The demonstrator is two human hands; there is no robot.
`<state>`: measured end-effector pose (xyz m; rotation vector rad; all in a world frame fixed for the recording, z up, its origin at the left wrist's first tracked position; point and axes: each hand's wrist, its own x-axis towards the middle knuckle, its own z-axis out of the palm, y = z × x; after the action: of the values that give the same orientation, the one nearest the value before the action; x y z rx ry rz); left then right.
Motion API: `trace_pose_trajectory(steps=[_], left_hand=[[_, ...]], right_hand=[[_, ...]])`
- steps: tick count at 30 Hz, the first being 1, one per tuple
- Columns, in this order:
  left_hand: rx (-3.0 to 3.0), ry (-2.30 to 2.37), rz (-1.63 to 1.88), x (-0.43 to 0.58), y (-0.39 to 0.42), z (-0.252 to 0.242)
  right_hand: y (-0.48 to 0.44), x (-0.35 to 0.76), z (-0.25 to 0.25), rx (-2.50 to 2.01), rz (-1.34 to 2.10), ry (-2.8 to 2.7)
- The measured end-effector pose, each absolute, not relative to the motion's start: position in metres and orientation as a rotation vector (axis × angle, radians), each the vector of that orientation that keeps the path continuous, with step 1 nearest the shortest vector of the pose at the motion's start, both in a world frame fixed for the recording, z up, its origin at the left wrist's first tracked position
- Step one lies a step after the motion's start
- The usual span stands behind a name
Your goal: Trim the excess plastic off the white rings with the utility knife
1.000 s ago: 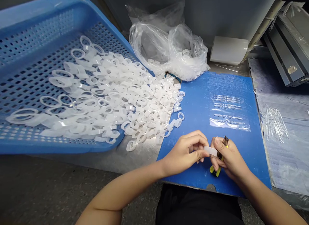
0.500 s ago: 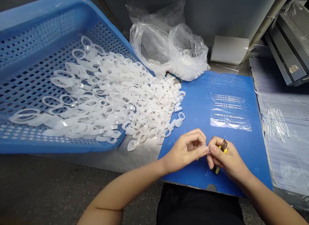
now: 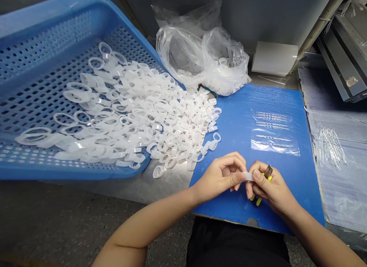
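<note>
Both hands meet over the blue corrugated board [image 3: 237, 121] near its front edge. My left hand [image 3: 222, 177] pinches a small white translucent ring [image 3: 248, 176] between thumb and fingers. My right hand [image 3: 269, 188] pinches the same ring's other side with thumb and forefinger, while its remaining fingers are curled round a yellow-handled cutter [image 3: 265, 175] whose dark tip sticks up. A big heap of white rings [image 3: 149, 114] spills from the tilted blue perforated tray [image 3: 37, 49] toward the board.
A clear plastic bag [image 3: 206, 56] with some rings stands behind the board. A clear flat packet [image 3: 273, 133] lies on the board's right half. White sheets with clear film [image 3: 335, 160] lie at the right, a white block [image 3: 273, 57] and a metal rail [image 3: 341, 64] behind.
The two hands stayed together over the board, turning the ring between their fingertips; it showed as a band, was nearly hidden, and shows again. The view drifted slightly.
</note>
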<state>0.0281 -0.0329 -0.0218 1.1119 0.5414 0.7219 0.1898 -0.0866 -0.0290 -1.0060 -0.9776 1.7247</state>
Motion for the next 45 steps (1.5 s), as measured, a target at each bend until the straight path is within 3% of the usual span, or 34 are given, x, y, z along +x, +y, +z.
trace_pose_trajectory(steps=[6, 13, 24, 45], left_hand=[[1.206, 0.559, 0.756, 0.026, -0.033, -0.021], [1.62, 0.558, 1.029, 0.026, -0.038, -0.024], [1.524, 0.608, 1.175, 0.028, -0.04, -0.027], [1.875, 0.636, 1.325, 0.028, -0.037, -0.024]], right_hand=[[-0.087, 0.19, -0.019, -1.099, 1.537, -1.152], [-0.095, 0.191, -0.021, -1.245, 0.932, -1.515], [-0.099, 0.189, -0.022, -1.277, 0.958, -1.391], [-0.099, 0.19, -0.023, -1.319, 1.098, -1.27]])
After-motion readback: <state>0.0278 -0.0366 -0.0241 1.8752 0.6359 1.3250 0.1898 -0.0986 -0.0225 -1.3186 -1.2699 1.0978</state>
